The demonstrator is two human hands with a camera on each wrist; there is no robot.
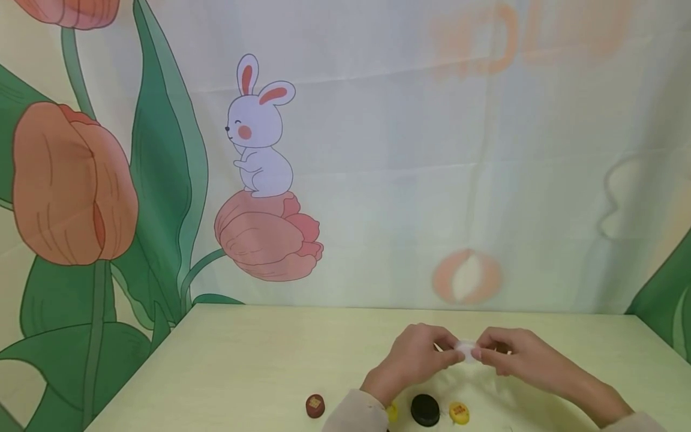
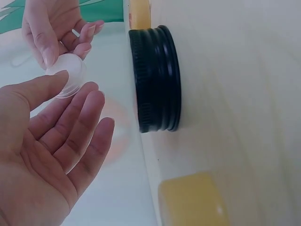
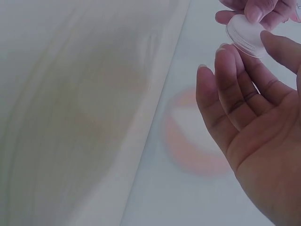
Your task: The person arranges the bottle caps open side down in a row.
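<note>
Both hands hold a small translucent white bottle cap [image 1: 466, 351] above the table. On its left side the left hand [image 1: 415, 357] pinches the cap's edge between thumb and fingers. From the right, the right hand [image 1: 526, 355] grips the opposite edge. The left wrist view shows the round cap [image 2: 72, 66] with a finely ribbed rim, its flat face under the left thumb. Seen from the right wrist, the same cap [image 3: 244, 34] lies between both thumbs and the fingers behind it, while the outer fingers of the right hand [image 3: 263, 122] extend loosely.
Below the hands, a black lid [image 1: 425, 410] and a yellow cap [image 1: 459, 413] lie on the pale table [image 1: 227, 366]. Another yellow cap [image 1: 392, 412] is partly hidden by the left sleeve. A dark red cap [image 1: 315, 406] sits farther left. Behind hangs a printed cloth [image 1: 378, 180].
</note>
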